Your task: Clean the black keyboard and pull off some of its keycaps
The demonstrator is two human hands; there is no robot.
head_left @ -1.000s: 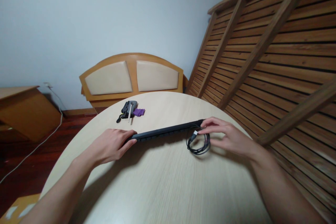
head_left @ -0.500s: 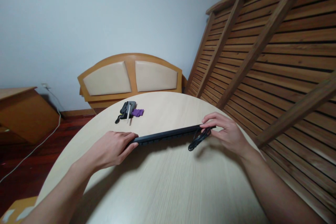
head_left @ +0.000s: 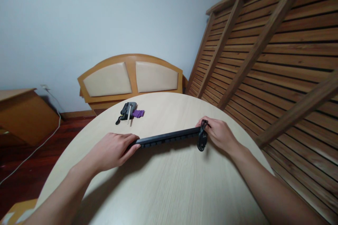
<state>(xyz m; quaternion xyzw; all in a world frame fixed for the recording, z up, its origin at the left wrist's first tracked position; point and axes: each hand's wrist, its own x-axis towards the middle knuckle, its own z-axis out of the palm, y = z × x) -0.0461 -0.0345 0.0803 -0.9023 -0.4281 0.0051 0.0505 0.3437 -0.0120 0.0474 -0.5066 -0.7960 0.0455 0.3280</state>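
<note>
A black keyboard [head_left: 169, 135] is held on edge above the round table, its keys showing as a row of small bumps along the lower side. My left hand [head_left: 116, 149] is closed round its left end, thumb in front and fingers behind. At the right end, my right hand [head_left: 218, 133] is closed, with its fingers partly behind the keyboard. A bundled black cable [head_left: 202, 137] hangs from this hand in a loop in front of the keyboard's end. The fingertips of my right hand are partly hidden by the cable.
On the far left of the pale round table [head_left: 169, 190] lie a dark grey device [head_left: 131, 107], a white stick [head_left: 129, 114] and a folded purple cloth or strap [head_left: 138, 113]. A headboard [head_left: 132, 77] stands behind; a wooden slatted frame [head_left: 264, 59] leans at the right.
My right hand has turned and drawn slightly inward, its fingers closing up. The cable bundle has swung from slanting to hanging nearly straight down. My left hand has barely moved.
</note>
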